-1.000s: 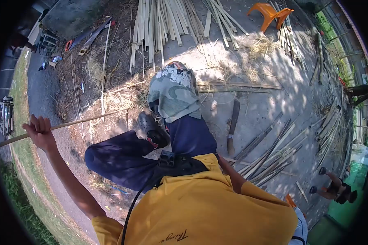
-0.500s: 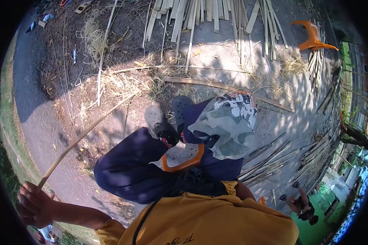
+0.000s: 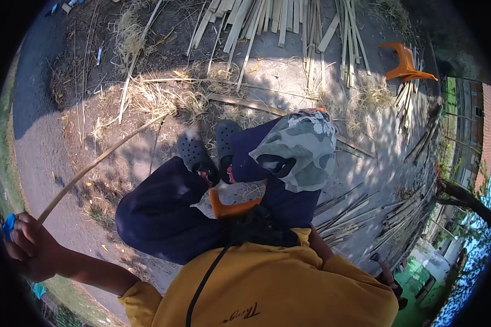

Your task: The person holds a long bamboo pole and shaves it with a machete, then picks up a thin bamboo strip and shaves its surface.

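Note:
My left hand (image 3: 30, 248) is out at the lower left, fingers wrapped round the end of a long, thin bamboo strip (image 3: 90, 169). The strip slants up across the dirt, its far end near the curly shavings by my shoes. A small blue patch (image 3: 8, 226) shows at the fingers; I cannot make out what it is. A camouflage cloth (image 3: 305, 158) is draped over my right knee. Part of my right arm (image 3: 319, 246) shows beside the yellow shirt, but my right hand is hidden.
I sit on an orange seat (image 3: 232, 209). Split bamboo slats (image 3: 283, 22) lie ahead, and more strips (image 3: 349, 218) lie to the right. A flat slat (image 3: 248, 103) crosses the ground before my shoes. An orange plastic stool (image 3: 406, 65) lies tipped over. Another person (image 3: 387, 275) is at lower right.
My left hand has shifted slightly up and left with the bamboo strip still in it. The whole view has moved a little, and less of the other person shows at right.

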